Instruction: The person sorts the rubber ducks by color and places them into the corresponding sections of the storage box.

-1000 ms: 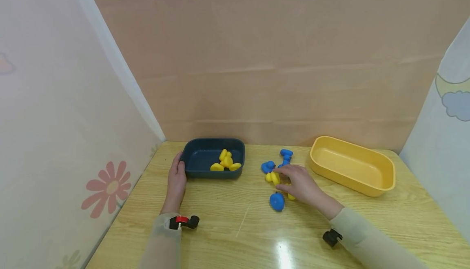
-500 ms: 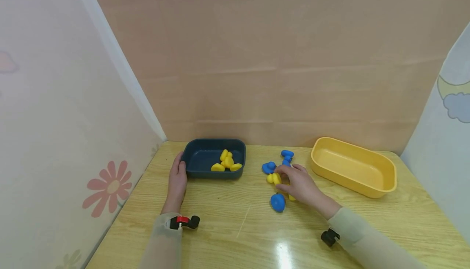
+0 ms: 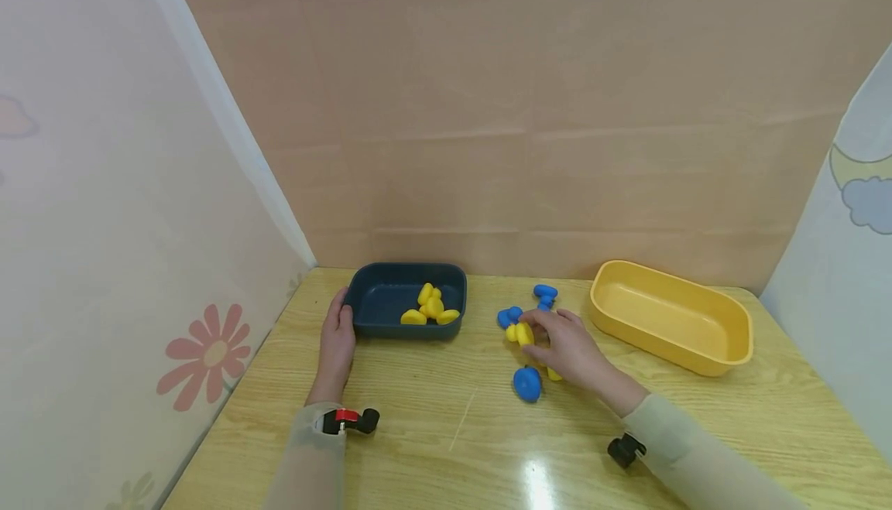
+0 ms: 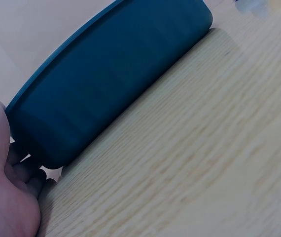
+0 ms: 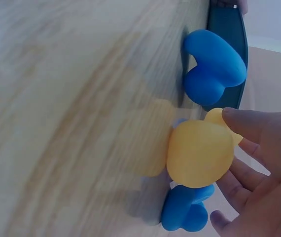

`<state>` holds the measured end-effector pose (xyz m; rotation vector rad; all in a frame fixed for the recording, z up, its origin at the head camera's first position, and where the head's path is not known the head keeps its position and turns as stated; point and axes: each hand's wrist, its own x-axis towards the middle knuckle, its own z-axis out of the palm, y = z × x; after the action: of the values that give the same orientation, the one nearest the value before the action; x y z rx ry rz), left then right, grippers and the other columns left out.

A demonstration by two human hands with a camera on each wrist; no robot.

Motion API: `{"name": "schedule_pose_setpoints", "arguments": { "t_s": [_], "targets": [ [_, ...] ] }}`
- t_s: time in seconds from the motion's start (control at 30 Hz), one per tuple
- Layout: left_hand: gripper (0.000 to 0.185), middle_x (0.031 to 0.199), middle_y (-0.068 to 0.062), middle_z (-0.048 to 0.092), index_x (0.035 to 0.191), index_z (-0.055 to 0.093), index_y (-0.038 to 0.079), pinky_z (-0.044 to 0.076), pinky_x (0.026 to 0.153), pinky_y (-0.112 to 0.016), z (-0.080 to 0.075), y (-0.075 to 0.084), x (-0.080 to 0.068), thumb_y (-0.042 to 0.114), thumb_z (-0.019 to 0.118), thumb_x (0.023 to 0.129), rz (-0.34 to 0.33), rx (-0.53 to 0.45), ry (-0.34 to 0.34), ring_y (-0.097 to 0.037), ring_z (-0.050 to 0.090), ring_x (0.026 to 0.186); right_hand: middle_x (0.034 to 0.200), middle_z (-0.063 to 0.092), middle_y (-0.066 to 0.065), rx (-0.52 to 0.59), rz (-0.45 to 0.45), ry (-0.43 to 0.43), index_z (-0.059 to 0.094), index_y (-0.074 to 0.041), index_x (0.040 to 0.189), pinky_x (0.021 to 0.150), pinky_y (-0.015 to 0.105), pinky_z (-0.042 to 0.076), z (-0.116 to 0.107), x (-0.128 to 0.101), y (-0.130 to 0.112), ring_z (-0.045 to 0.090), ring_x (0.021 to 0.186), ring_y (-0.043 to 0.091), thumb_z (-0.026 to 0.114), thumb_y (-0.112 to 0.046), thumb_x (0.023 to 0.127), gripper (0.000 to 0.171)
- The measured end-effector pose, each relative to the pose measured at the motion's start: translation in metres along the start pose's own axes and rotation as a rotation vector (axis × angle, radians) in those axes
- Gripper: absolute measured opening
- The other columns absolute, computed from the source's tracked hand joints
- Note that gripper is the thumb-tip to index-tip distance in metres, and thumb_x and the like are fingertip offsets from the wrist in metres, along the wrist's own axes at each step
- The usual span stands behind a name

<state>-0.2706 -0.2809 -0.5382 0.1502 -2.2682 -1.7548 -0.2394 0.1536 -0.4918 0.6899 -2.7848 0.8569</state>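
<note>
My right hand [image 3: 538, 340] pinches a yellow piece [image 3: 524, 333] in the middle of the table; the right wrist view shows thumb and fingers curled round the yellow piece [image 5: 199, 153]. Blue heart-shaped pieces [image 3: 527, 383] lie around it, one in front of the hand and others [image 3: 545, 292] behind. In the right wrist view a blue piece [image 5: 212, 66] lies beyond the yellow one and another [image 5: 187, 215] under it. My left hand [image 3: 337, 324] rests flat against the left end of the dark blue tray [image 3: 376, 297], which holds several yellow pieces [image 3: 430, 307]. The tray wall [image 4: 111, 79] fills the left wrist view.
An empty yellow tray [image 3: 732, 343] sits at the right back of the wooden table [image 3: 432, 448]. Another yellow piece [image 3: 554, 374] peeks out under my right hand. Panels close off the left, back and right sides.
My right hand's fingers have closed round the yellow piece and shifted slightly left. The left hand and both trays have stayed put.
</note>
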Motion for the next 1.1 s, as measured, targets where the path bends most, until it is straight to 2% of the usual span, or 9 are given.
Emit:
{"name": "schedule_pose_setpoints", "arguments": {
  "t_s": [0.2,0.4,0.57,0.77,1.07,1.1],
  "targets": [
    [0.055,0.179,-0.011,0.03,0.174,0.033,0.013,0.019,0.135,-0.054,0.0,0.001,0.0,0.027,0.035,0.122,-0.001,0.005,-0.005,-0.032,0.021,0.167,0.128,0.077,0.007,0.026,0.009,0.017,0.073,-0.006,0.135,0.121,0.067,0.03,-0.002,0.002,-0.004,0.076,0.11,0.031,0.089,-0.012,0.095,0.044],
    [0.054,0.179,-0.013,0.03,0.174,0.034,0.011,0.019,0.135,-0.055,0.0,0.002,-0.001,0.026,0.035,0.122,-0.001,0.005,0.003,-0.034,0.02,0.167,0.123,0.078,0.005,0.034,0.006,0.054,0.074,-0.007,0.136,0.11,0.066,0.04,-0.004,0.008,-0.011,0.074,0.108,0.033,0.091,-0.014,0.094,0.046],
    [0.054,0.179,-0.012,0.03,0.174,0.034,0.011,0.019,0.135,-0.055,0.0,0.003,-0.001,0.025,0.035,0.122,-0.007,0.011,0.005,-0.033,0.021,0.167,0.125,0.077,0.005,0.043,0.004,0.068,0.074,-0.009,0.137,0.108,0.068,0.041,-0.007,0.014,-0.019,0.074,0.109,0.034,0.091,-0.015,0.094,0.046],
    [0.054,0.179,-0.013,0.031,0.174,0.034,0.011,0.019,0.135,-0.053,0.0,0.004,0.001,0.026,0.035,0.122,-0.005,0.01,0.009,-0.032,0.022,0.167,0.125,0.078,0.006,0.048,-0.014,0.098,0.074,-0.008,0.137,0.108,0.065,0.042,-0.007,0.027,-0.029,0.074,0.109,0.033,0.091,-0.016,0.094,0.047],
    [0.054,0.18,-0.014,0.029,0.174,0.033,0.012,0.018,0.135,-0.056,-0.001,0.003,0.0,0.025,0.035,0.122,-0.004,0.006,0.002,-0.035,0.02,0.167,0.135,0.075,0.009,0.115,-0.013,0.089,0.073,-0.008,0.141,0.097,0.055,0.058,-0.001,0.05,-0.052,0.074,0.112,0.033,0.089,-0.017,0.097,0.048],
    [0.054,0.18,-0.014,0.029,0.174,0.033,0.012,0.018,0.134,-0.056,-0.001,0.003,0.0,0.025,0.035,0.122,-0.005,0.007,0.001,-0.035,0.02,0.167,0.135,0.075,0.008,0.119,-0.013,0.087,0.073,-0.008,0.141,0.099,0.056,0.056,0.0,0.052,-0.055,0.074,0.111,0.033,0.089,-0.018,0.097,0.048]
  ]
}}
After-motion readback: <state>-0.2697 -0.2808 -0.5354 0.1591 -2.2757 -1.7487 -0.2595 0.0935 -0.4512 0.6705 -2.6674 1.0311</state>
